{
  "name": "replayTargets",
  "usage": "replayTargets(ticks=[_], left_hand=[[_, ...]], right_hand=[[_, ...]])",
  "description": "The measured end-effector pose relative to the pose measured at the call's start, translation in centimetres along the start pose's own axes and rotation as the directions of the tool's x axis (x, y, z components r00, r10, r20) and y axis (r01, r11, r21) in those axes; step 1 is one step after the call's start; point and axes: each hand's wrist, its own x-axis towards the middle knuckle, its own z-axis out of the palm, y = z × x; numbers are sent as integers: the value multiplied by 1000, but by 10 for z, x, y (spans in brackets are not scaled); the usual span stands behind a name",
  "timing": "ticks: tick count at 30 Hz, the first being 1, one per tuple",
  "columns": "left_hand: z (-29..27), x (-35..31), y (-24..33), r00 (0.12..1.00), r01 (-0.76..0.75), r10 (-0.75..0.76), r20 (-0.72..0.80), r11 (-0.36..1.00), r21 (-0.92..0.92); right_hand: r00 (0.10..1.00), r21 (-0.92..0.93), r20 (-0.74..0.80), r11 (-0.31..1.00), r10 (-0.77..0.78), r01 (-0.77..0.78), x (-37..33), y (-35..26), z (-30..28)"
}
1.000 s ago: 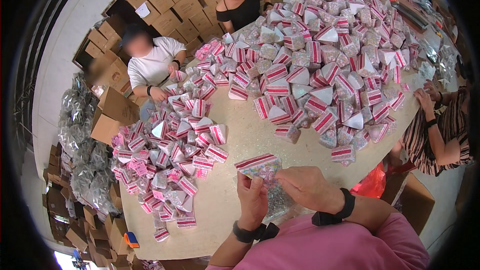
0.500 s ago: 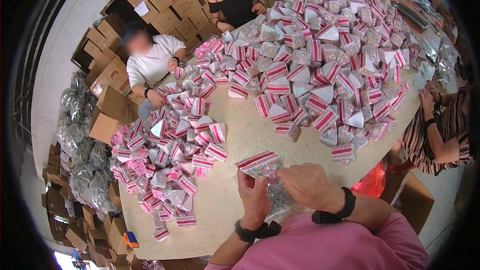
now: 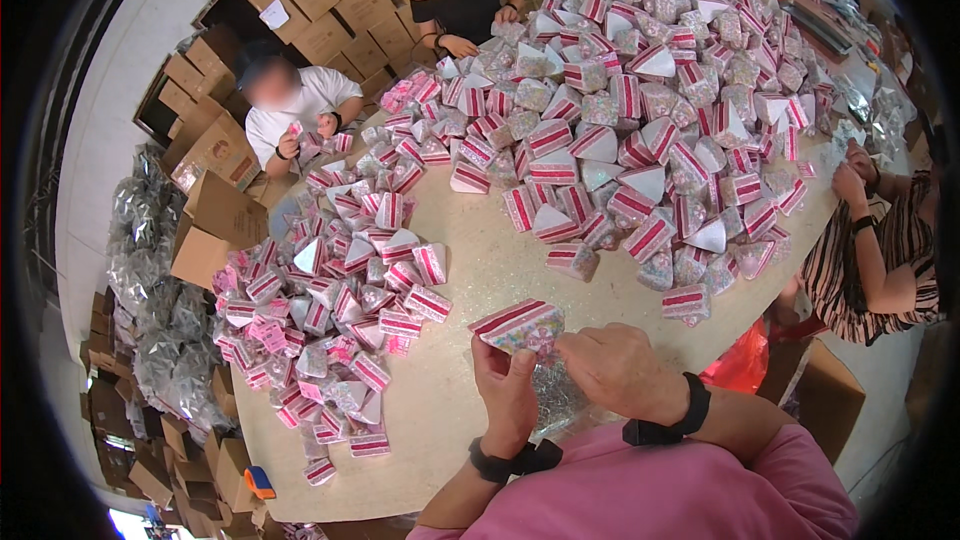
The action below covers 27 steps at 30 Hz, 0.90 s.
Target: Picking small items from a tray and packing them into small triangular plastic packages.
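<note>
Clamping on a striped, cake-slice-shaped wedge [image 3: 518, 324] is done by the left hand's [image 3: 508, 390] grip, the piece being held above the tabletop [image 3: 440, 410]. At the wedge's right corner the right hand [image 3: 622, 368] is placed, fingers curled; whether anything is pinched there cannot be told. Should the corner be pulled too hard, the wedge could be twisted from the left grip or its surface torn. From the loosely heaped left pile [image 3: 340, 310] and right pile [image 3: 640, 160], pieces could be dislodged if bumped. Beneath the hands, clear plastic [image 3: 560, 405] is seen, its contents unclear. Beyond the left pile an open carton [image 3: 222, 230] is stood, its inside hidden; at lower right, a red bag [image 3: 738, 362] is set near another carton [image 3: 835, 395].
</note>
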Motion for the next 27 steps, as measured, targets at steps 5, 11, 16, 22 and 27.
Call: replayTargets(ticks=[5,11,16,22,27], left_hand=[[6,2,4,999,-34,34,-4,999,37],[7,1,0,994,-87,94,-52,989,123],[8,1,-3,993,-91,100,-59,987,134],[11,0,-3,996,-68,76,-53,988,140],[14,-2,-2,996,-58,67,-64,990,129]], right_hand=[[1000,-21,3,1000,6,-6,1,0,2],[1000,-74,-13,997,-11,10,0,0,6],[999,-131,-20,990,-47,44,-2,3,10],[999,-179,-18,983,-37,33,-4,6,11],[998,-156,-43,987,-45,38,-4,5,12]])
